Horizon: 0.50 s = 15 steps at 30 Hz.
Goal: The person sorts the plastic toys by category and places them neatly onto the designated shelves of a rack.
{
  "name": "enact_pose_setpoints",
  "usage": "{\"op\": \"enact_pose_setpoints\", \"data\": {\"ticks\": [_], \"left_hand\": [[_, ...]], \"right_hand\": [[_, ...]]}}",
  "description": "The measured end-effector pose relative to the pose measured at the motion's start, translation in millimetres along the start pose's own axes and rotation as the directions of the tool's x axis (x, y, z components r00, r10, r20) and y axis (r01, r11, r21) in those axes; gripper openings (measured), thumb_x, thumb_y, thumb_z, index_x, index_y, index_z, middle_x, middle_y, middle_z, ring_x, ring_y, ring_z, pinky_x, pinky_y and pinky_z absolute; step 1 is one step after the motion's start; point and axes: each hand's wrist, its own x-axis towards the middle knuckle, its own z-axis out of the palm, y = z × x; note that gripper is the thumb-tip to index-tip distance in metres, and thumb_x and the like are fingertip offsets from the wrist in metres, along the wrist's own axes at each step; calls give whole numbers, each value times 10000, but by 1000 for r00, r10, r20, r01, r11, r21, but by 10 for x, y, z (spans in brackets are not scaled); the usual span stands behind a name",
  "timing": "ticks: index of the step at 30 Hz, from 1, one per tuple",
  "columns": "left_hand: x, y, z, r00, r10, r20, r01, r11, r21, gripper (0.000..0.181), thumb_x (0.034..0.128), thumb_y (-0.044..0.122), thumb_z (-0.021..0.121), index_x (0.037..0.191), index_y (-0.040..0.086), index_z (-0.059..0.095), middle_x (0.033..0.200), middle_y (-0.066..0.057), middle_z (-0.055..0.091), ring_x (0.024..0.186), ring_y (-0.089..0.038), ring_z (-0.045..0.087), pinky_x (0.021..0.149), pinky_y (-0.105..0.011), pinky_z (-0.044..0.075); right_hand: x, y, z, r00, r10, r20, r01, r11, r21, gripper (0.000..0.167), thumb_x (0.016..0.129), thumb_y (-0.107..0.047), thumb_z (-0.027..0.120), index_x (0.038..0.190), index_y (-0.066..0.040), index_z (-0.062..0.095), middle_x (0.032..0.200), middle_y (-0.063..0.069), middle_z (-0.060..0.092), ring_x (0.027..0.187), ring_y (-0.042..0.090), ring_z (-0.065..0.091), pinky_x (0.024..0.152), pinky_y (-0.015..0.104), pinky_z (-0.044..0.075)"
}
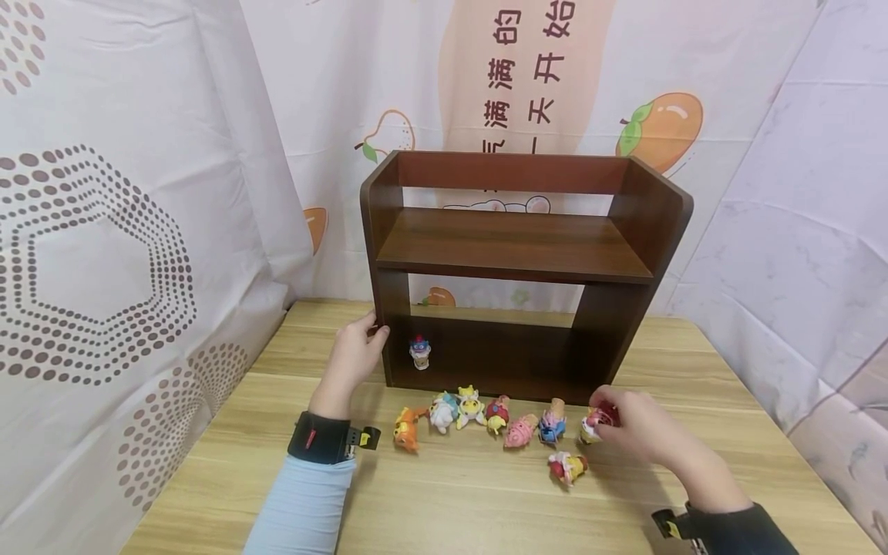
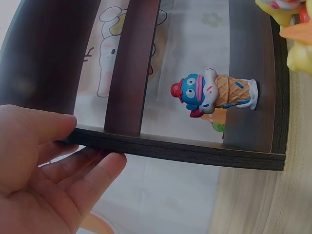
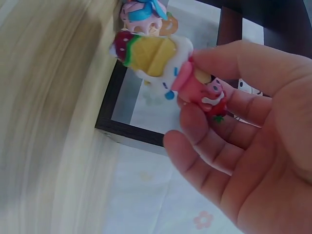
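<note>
My left hand point(image 1: 354, 356) is at the left side of a dark brown wooden shelf point(image 1: 513, 266); in the left wrist view the thumb and fingers point(image 2: 105, 168) pinch its side panel edge. An ice-cream-cone figurine with a blue head and red cap point(image 2: 192, 92) stands upright on the lower shelf near that side. With thumb and fingers, my right hand point(image 1: 641, 428) holds a pink-faced cone figurine point(image 3: 170, 68), tilted, before the shelf's right front corner. Several small figurines, among them an orange one point(image 1: 406, 430) and a pink one point(image 1: 520, 432), lie in a row before the shelf.
A yellow and red figurine point(image 1: 567, 468) lies nearer on the wooden table point(image 1: 444, 509), in front of the row. A patterned cloth point(image 1: 333, 85) hangs behind the shelf, with further cloth at both sides. The upper shelf board point(image 1: 513, 240) has a back rail above it.
</note>
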Motion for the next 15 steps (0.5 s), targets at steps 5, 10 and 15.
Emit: {"op": "enact_pose_setpoints", "data": {"ticks": [5,10,15], "left_hand": [[1,3,-1,1000,12,-6,-12,1000,-2,417,1038,163,590,1426,11,585,1328,-203,641,1157,-344,658,914,-472,565],[3,-6,2,1000,22,-11,-22,1000,-1,413,1035,154,589,1421,6,587,1324,-209,642,1151,-350,661,913,-474,565],[3,-11,-3,1000,24,-3,-24,1000,4,416,1037,151,587,1427,6,581,1333,-203,638,1165,-348,653,924,-480,559]], "right_hand": [[24,-37,-41,995,-55,-86,53,998,-25,207,800,-57,802,964,-98,685,745,-121,577,635,20,491,543,247,456],[47,-83,-96,990,-75,-123,69,996,-47,209,803,-62,817,966,-105,694,768,-115,598,644,24,504,553,247,477],[74,-117,-133,986,-79,-146,72,996,-54,218,800,-65,818,976,-104,695,776,-109,610,653,34,528,565,253,501]]}}
